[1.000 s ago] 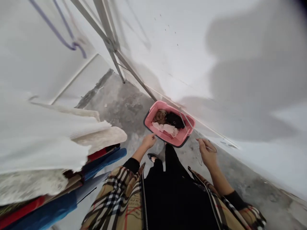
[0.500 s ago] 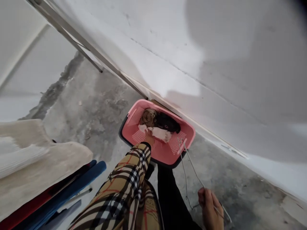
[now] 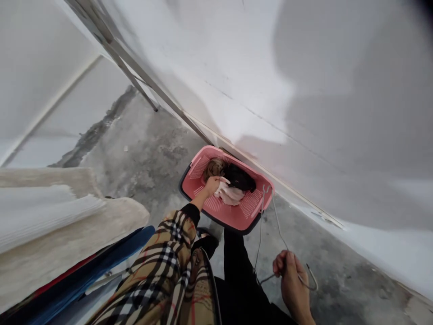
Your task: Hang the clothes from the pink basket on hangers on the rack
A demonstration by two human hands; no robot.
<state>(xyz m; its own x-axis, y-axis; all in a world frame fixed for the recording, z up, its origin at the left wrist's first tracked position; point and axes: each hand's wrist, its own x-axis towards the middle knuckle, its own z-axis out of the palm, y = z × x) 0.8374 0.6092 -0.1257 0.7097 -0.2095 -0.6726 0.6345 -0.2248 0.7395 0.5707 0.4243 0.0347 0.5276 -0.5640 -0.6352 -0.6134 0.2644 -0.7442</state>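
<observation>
A pink plastic laundry basket (image 3: 252,212) with a lattice base sits on the concrete floor against the wall. My left hand (image 3: 213,185) reaches into it and grips a crumpled white cloth (image 3: 230,196). Just behind that cloth lie a black garment (image 3: 239,177) and a brown patterned cloth (image 3: 214,168). At the lower right, my right hand (image 3: 292,282) is closed around a thin wire hanger (image 3: 279,228), whose upper end reaches the basket's near right corner.
A white wall (image 3: 338,113) runs along the right, and metal rack legs (image 3: 135,76) stand at the upper left. Cream and white fabric (image 3: 57,216) piles at the left, above blue and red items (image 3: 115,257). My black shoe (image 3: 206,246) is near the basket.
My left hand has moved from the basket's near rim onto the white cloth inside. My right hand has dropped lower right, and the wire hanger now shows clearly beside the basket.
</observation>
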